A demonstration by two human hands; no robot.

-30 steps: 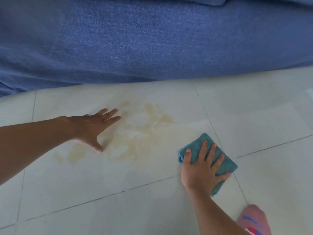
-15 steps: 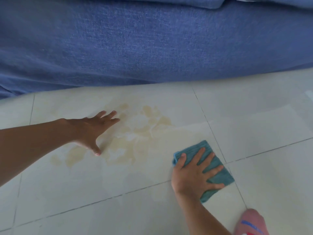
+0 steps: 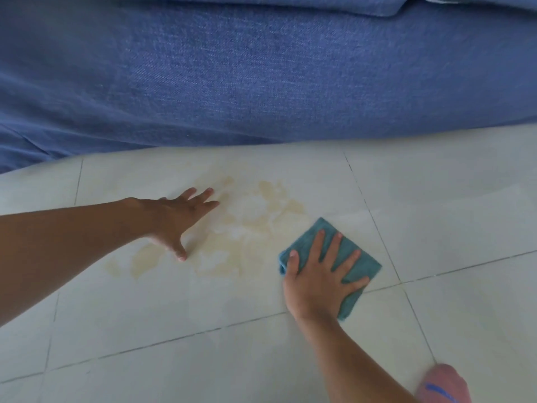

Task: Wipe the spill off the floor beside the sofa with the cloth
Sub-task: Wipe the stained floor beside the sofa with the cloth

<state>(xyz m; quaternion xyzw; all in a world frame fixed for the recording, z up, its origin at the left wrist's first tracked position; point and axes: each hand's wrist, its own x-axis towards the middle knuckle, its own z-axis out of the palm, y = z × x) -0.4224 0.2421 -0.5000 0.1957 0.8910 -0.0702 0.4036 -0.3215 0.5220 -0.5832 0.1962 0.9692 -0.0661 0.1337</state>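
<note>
The right hand (image 3: 316, 282) presses flat fingers on the cloth (image 3: 353, 258), the left hand (image 3: 174, 216) lies open; push slowly through the whole spill (image 3: 247, 225).

Floor beside sofa, spill between two flat hands.
Blue fabric sofa (image 3: 261, 71) behind pale tiled floor (image 3: 174, 315); tan liquid spill (image 3: 250, 225) before it. Left hand (image 3: 177, 219) on spill's left part; right hand (image 3: 316, 283) on folded teal cloth (image 3: 356, 264), just right of spill.

readable text: none
sofa (image 3: 261, 68): plain blue fabric, no label
pink object (image 3: 443, 385), near right: blue marks, illegible
</note>
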